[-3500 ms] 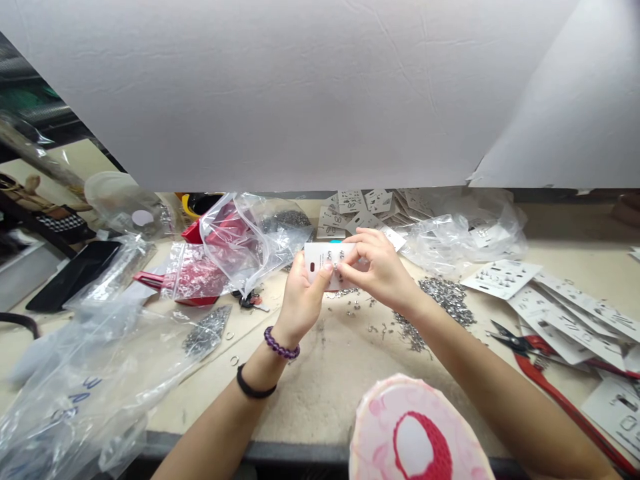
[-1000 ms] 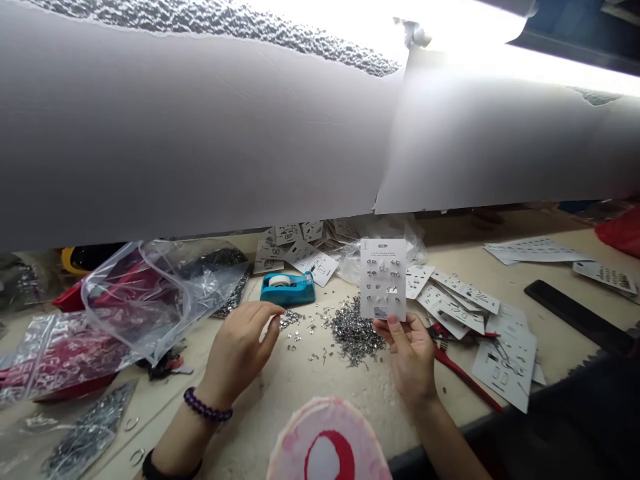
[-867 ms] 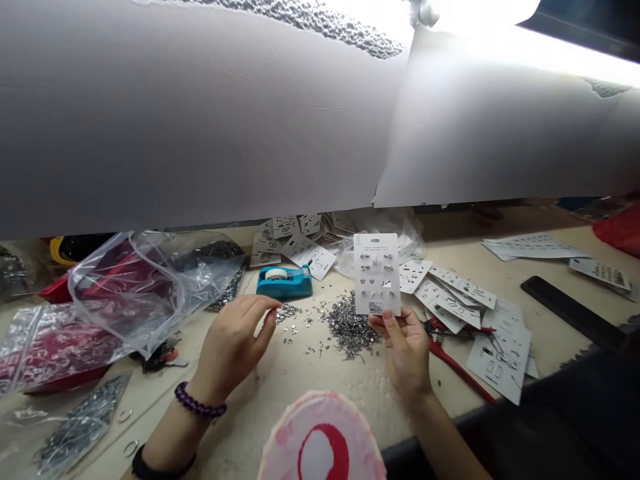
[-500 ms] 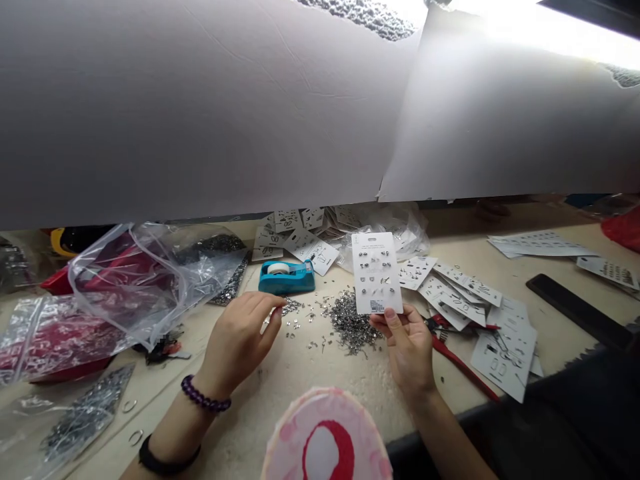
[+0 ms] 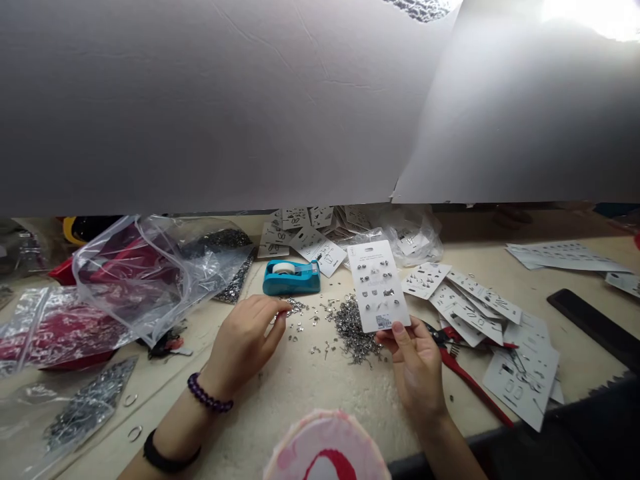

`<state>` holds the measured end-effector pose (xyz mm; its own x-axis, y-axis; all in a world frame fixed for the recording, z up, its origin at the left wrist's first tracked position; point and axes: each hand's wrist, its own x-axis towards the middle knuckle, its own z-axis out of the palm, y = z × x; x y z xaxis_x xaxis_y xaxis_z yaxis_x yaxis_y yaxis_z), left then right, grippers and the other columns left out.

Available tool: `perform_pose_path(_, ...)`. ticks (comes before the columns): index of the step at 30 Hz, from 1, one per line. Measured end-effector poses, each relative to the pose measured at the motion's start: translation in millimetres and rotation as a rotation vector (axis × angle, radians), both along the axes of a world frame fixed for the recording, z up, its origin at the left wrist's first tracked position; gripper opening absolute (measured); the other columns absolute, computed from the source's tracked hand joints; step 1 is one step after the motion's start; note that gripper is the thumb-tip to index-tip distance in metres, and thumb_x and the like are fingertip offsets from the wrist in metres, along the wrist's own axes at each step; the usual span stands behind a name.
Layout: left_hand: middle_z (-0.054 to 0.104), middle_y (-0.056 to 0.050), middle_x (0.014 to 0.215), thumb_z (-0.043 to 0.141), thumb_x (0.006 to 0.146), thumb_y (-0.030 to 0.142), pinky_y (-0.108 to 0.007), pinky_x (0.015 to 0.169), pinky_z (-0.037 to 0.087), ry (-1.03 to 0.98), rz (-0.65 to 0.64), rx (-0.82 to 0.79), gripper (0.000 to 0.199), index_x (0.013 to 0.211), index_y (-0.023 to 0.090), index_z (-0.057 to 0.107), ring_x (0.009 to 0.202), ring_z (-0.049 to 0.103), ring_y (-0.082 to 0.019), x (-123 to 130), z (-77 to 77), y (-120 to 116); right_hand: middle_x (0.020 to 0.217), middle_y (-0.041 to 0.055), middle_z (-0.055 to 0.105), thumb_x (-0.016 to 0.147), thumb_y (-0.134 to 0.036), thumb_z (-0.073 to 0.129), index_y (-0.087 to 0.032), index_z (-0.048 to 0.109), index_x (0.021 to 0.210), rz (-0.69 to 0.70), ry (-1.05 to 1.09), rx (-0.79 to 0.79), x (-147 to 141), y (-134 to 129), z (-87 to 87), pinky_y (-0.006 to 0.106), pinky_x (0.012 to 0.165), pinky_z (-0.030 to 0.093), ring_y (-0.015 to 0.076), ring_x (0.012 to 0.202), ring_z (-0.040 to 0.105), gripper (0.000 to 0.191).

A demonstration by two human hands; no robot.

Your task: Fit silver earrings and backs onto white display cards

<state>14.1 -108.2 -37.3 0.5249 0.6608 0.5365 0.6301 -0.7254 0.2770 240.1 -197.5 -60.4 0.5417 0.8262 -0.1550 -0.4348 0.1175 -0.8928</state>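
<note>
Between the thumb and fingers of my right hand (image 5: 419, 367) is the lower edge of a white earring card (image 5: 379, 283), which carries rows of small studs and leans slightly left. Behind and below it lies a dark heap of tiny metal pieces (image 5: 353, 330). My left hand (image 5: 247, 333) rests low over the table, thumb and fingertips brought together in a pinch beside some scattered small metal bits (image 5: 299, 307). Whatever those fingertips hold is too small to make out. Just beyond them stands a blue tape dispenser (image 5: 292, 277).
Red-handled pliers (image 5: 473, 383) and fanned earring cards (image 5: 467, 313) lie to the right, with a black bar (image 5: 590, 327) farther out. Plastic bags (image 5: 135, 280) crowd the left side. A white board (image 5: 200, 120) overhangs the back. A pink round object (image 5: 327, 443) is at the front.
The earring card has tipped leftward at its top and come slightly lower in my right hand. My left hand keeps its pinch in nearly the same place. The view has shifted a little.
</note>
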Motion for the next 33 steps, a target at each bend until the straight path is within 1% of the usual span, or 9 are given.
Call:
perform_pose_path(5, 0.065, -0.004, 0.071, 0.049, 0.077, 0.014, -0.029, 0.064, 0.046, -0.078, 0.02, 0.039, 0.013, 0.083, 0.018, 0.06, 0.068, 0.059, -0.017, 2.0, -1.0, -0.9, 0.078, 0.0017, 0.067, 0.071, -0.029, 0.068, -0.018, 0.058, 0.089, -0.046, -0.015, -0.012, 0.6, -1.1, -1.1, 0.026, 0.062, 0.053, 0.0123, 0.063, 0.062, 0.023)
perform_pose_path(9, 0.063, -0.002, 0.067, 0.051, 0.075, 0.009, -0.027, 0.059, 0.044, -0.112, 0.014, 0.079, 0.015, 0.083, 0.018, 0.059, 0.063, 0.057, -0.015, 1.8, -2.4, -1.3, 0.076, 0.002, 0.067, 0.07, -0.029, 0.069, -0.019, 0.059, 0.087, -0.087, -0.044, -0.038, 0.3, -2.3, -4.1, 0.027, 0.062, 0.053, 0.0126, 0.062, 0.062, 0.022)
perform_pose_path(13, 0.062, -0.002, 0.066, 0.052, 0.073, 0.005, -0.028, 0.059, 0.044, -0.115, 0.015, 0.094, 0.018, 0.085, 0.018, 0.057, 0.063, 0.056, -0.015, 0.6, -1.8, -2.4, 0.075, 0.0028, 0.068, 0.067, -0.031, 0.071, -0.018, 0.058, 0.089, -0.09, -0.064, -0.098, -0.6, -3.0, -8.0, 0.028, 0.063, 0.053, 0.0144, 0.062, 0.063, 0.028)
perform_pose_path(17, 0.062, -0.002, 0.066, 0.053, 0.074, 0.005, -0.027, 0.058, 0.043, -0.107, 0.001, 0.078, 0.017, 0.085, 0.017, 0.057, 0.062, 0.056, -0.015, 1.0, -1.0, -3.4, 0.073, 0.0012, 0.068, 0.067, -0.032, 0.071, -0.019, 0.057, 0.088, -0.091, -0.037, -0.107, -1.6, 0.7, -9.5, 0.025, 0.062, 0.053, 0.0134, 0.062, 0.064, 0.029)
perform_pose_path(27, 0.064, -0.003, 0.069, 0.051, 0.074, 0.007, -0.028, 0.06, 0.044, -0.122, 0.03, 0.065, 0.015, 0.084, 0.016, 0.059, 0.065, 0.057, -0.016, 1.7, -2.0, -3.4, 0.074, 0.002, 0.068, 0.065, -0.033, 0.073, -0.017, 0.057, 0.088, -0.093, -0.052, -0.098, -1.7, 2.6, -1.0, 0.024, 0.063, 0.053, 0.0131, 0.064, 0.064, 0.032)
perform_pose_path(33, 0.066, -0.003, 0.071, 0.05, 0.077, 0.01, -0.027, 0.061, 0.045, -0.158, 0.038, 0.084, 0.012, 0.082, 0.016, 0.059, 0.066, 0.058, -0.015, 2.4, -4.6, -3.8, 0.073, 0.0001, 0.067, 0.065, -0.032, 0.073, -0.016, 0.057, 0.088, -0.1, -0.037, -0.058, 0.9, 2.3, 2.7, 0.024, 0.066, 0.053, 0.0123, 0.066, 0.063, 0.032)
